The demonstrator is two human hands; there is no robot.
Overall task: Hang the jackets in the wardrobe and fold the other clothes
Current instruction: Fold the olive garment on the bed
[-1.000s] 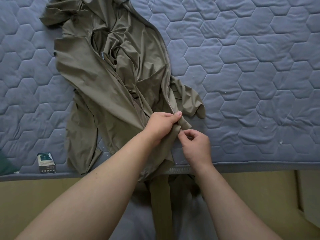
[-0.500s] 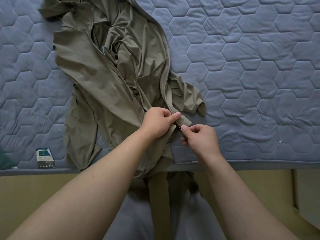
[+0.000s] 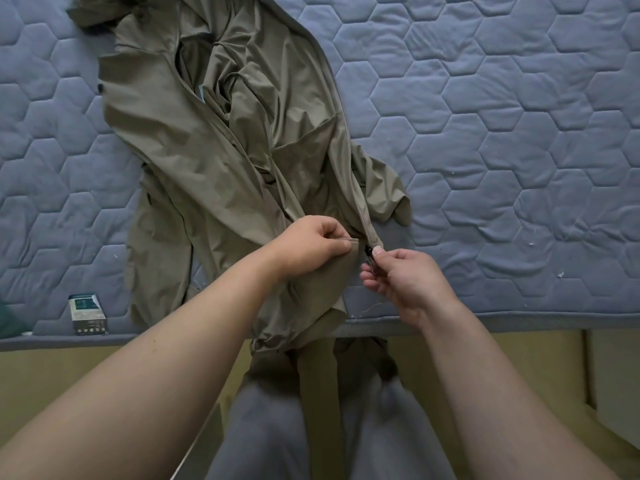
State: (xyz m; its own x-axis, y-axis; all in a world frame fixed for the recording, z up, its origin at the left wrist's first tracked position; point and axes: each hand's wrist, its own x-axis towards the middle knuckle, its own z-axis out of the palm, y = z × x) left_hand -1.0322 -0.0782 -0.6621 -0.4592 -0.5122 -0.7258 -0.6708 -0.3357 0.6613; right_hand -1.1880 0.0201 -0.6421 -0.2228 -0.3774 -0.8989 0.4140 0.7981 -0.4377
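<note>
The hands have drawn apart since a second ago: then they touched at the hem, now there's a gap. The left hand (image 3: 311, 242), centre frame, has its fingers curled, pinching the front edge of the jacket (image 3: 207, 150). Just to its right, the right hand (image 3: 408, 282) has thumb and forefinger clamped on the dark zipper pull (image 3: 370, 253). The olive jacket sprawls from upper left to lower centre over the quilted blue mattress (image 3: 502, 150), hem spilling off the near edge. There's a small box (image 3: 86, 313) at lower left.

Jacket (image 3: 221, 150) lies on mattress (image 3: 502, 133); small box (image 3: 87, 314) to its left
</note>
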